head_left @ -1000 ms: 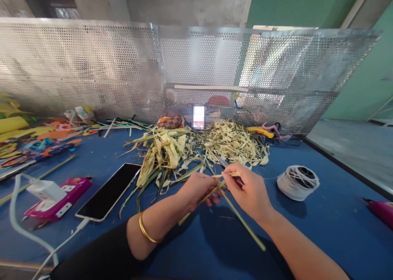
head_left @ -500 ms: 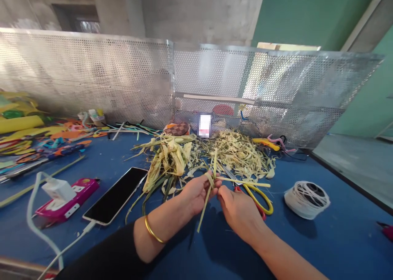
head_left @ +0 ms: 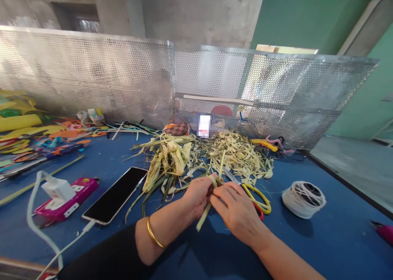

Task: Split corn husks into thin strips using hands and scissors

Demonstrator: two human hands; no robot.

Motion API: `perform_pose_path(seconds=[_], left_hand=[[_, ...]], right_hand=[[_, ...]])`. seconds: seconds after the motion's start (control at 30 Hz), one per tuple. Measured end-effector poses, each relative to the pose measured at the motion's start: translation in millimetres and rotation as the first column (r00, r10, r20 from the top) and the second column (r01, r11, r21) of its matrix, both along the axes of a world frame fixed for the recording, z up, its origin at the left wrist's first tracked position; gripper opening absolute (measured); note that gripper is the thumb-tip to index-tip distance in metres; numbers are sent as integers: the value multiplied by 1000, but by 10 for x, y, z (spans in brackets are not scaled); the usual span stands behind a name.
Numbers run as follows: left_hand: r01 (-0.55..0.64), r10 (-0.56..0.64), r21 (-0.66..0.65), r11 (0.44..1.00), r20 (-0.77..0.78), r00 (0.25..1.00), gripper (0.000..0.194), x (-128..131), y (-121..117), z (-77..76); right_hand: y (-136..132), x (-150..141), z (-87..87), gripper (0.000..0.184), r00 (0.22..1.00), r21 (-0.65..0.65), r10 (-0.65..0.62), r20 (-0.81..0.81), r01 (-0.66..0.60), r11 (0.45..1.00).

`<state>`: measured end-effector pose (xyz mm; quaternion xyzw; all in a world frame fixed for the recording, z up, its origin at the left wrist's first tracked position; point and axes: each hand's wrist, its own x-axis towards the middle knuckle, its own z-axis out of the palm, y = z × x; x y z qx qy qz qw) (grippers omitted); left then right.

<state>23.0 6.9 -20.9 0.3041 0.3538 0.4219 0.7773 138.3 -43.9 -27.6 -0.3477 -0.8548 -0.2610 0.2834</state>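
Observation:
Pale green leaf strips (head_left: 222, 162) cross one another between my two hands, one end rising upward and another hanging below toward me. My left hand (head_left: 199, 195), with a gold bangle at its wrist, is closed on the crossing. My right hand (head_left: 235, 204) presses against the same strips from the right, its fingertips pinched on them and partly hidden. Just beyond my right hand lie scissors (head_left: 260, 200) with yellow and red handles, partly covered by it. A heap of shredded leaf bits (head_left: 238, 155) and a bundle of drying leaves (head_left: 172, 159) lie farther back.
A phone (head_left: 116, 196) on a charging cable and a magenta power strip (head_left: 66, 200) lie on the left. On the right stands a spool of white twine (head_left: 303, 199). Coloured strips (head_left: 58, 147) pile at the far left. A perforated metal screen (head_left: 107, 79) borders the blue table's back.
My right hand has moved up and in over the strips, its fingers now closer to my left hand. The strip that pointed right no longer shows there; the upright end leans more to the right.

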Motion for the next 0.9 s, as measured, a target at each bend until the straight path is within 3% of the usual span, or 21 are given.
perform_pose_path(seconds=[0.07, 0.17, 0.2, 0.27, 0.33, 0.37, 0.63, 0.77, 0.9], left_hand=[[0, 2, 54, 999, -46, 999, 29, -14, -22, 19], [48, -26, 152, 987, -141, 990, 33, -28, -55, 51], [62, -30, 178, 982, -175, 984, 33, -29, -63, 57], [77, -21, 223, 972, -242, 970, 31, -25, -73, 61], [93, -18, 250, 964, -286, 958, 27, -21, -73, 58], [98, -19, 256, 962, -295, 955, 24, -21, -71, 56], [164, -116, 210, 964, -225, 967, 17, -60, -49, 73], [194, -142, 226, 955, -226, 964, 24, -63, -35, 71], [122, -74, 183, 976, -247, 966, 20, -54, -15, 39]], right_hand=[[29, 77, 6, 17, 956, -54, -44, -291, 29, 998], [108, 192, -4, 12, 712, -331, -295, -638, 92, 939], [137, 217, -13, 14, 625, -471, -398, -672, 54, 880], [187, 238, -30, 18, 498, -696, -563, -659, -121, 707], [215, 226, -41, 19, 413, -764, -644, -644, -301, 571], [220, 215, -43, 19, 375, -760, -661, -650, -354, 545], [216, 194, -31, 20, 221, -688, -676, -702, -453, 567], [212, 202, -19, 19, 196, -676, -681, -705, -477, 562], [189, 172, 9, 15, 204, -689, -682, -702, -438, 578]])
